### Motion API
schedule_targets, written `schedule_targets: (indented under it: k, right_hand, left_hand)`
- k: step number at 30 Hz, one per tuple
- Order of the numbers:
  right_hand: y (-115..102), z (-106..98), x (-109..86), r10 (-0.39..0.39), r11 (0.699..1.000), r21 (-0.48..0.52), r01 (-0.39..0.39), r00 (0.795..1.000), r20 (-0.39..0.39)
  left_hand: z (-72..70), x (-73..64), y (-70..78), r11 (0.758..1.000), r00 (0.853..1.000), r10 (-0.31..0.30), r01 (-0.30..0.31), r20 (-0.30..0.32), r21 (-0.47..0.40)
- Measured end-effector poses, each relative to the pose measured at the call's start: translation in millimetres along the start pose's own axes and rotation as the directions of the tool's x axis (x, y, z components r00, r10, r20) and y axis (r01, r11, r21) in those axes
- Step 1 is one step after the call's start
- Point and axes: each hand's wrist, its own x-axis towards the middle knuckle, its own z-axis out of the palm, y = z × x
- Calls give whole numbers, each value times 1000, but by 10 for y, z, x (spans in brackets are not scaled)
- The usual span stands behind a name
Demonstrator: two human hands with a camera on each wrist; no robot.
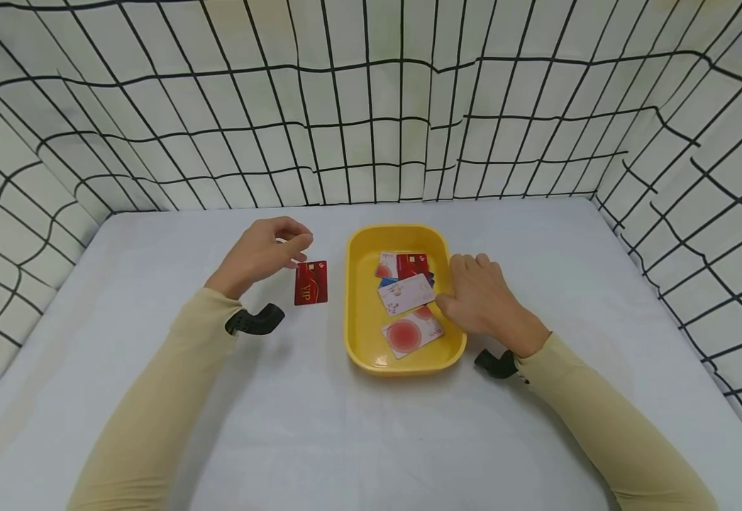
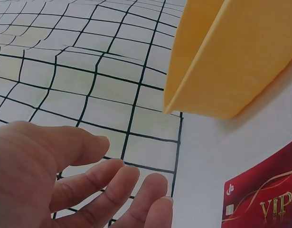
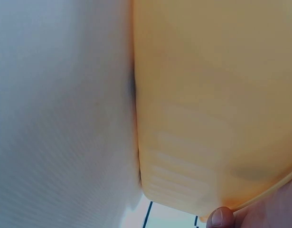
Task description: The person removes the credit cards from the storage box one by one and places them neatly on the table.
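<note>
My left hand (image 1: 261, 253) hovers over the table left of the tray, its fingers loosely bent and holding nothing. Just below its fingertips a red VIP card (image 1: 311, 284) lies on the white table; the left wrist view shows that card (image 2: 262, 202) to the right of the fingers. With my right hand (image 1: 487, 301) I grip the right rim of a yellow plastic tray (image 1: 360, 333), thumb over the inner side. In the right wrist view a fingertip (image 3: 221, 217) shows at the tray's outer wall (image 3: 193, 118).
Inside the tray several cards overlap: a red card (image 1: 413, 264), a white floral card (image 1: 406, 294), a card with a red circle (image 1: 404, 335) and a blue one mostly covered. White walls with a black grid (image 1: 371, 128) enclose the table at the back and sides.
</note>
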Motion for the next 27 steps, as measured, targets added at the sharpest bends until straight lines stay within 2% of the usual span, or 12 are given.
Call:
schedule_targets:
  k: [11, 27]
  right_hand:
    - [16, 14, 4, -4, 1000, -3, 4, 1000, -13]
    - [28, 8, 17, 0, 1000, 12, 0, 1000, -7]
  left_hand:
    - [89, 16, 233, 995, 997, 78, -78, 3, 57]
    - [323, 87, 506, 986, 991, 132, -135, 36, 99]
